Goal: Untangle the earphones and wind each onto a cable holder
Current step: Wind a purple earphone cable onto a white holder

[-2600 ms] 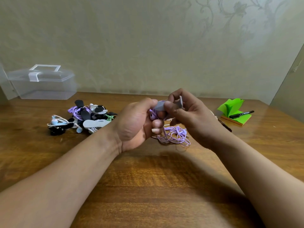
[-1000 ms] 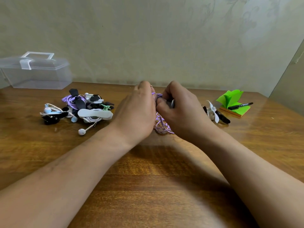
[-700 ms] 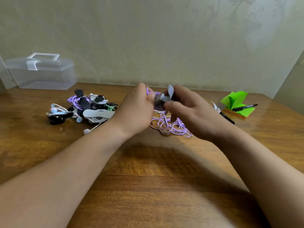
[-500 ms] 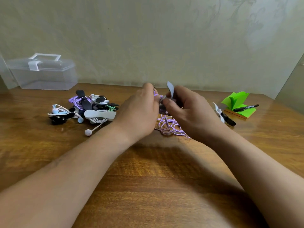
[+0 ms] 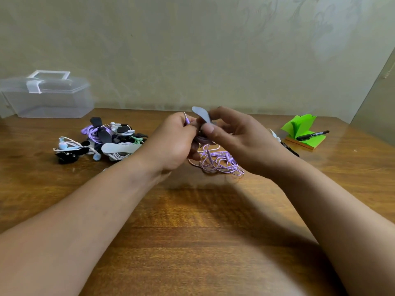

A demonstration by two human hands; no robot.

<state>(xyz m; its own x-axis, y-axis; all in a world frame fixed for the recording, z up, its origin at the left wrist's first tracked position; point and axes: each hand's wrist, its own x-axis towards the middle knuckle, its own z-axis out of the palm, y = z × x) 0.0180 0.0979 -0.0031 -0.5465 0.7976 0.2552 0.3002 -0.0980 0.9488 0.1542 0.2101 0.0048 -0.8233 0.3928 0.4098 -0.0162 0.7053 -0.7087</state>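
Holding the grey holder (image 5: 201, 113) between thumb and fingers, the right hand (image 5: 243, 142) is curled just above the table (image 5: 192, 231). The left hand (image 5: 171, 144) is curled too and pinches the plug (image 5: 186, 119) of the purple earphones (image 5: 218, 164), close beside the holder. Most of the cord lies in a loose heap on the table, under and between both hands. Some turns seem to sit round the holder's middle, but the fingers hide that part, so I cannot say for sure.

I think the main danger is in the heap: its loops cross each other many times, and a quick pull upward could tighten them into a knot. The plug is held only by a small pinch, and if it slips, the turns on the holder may come loose. The cord could also catch on the right wrist, which is touching or nearly touching the heap.

To the left, well apart, is a pile (image 5: 106, 142) of earphones on holders. A clear box (image 5: 47, 99) stands far left at the wall. At the right are green notes (image 5: 301, 129) with a pen (image 5: 313, 135) on top. Something white and black lies just behind the right hand, mostly hidden; it is the nearest thing where the cord could snag.
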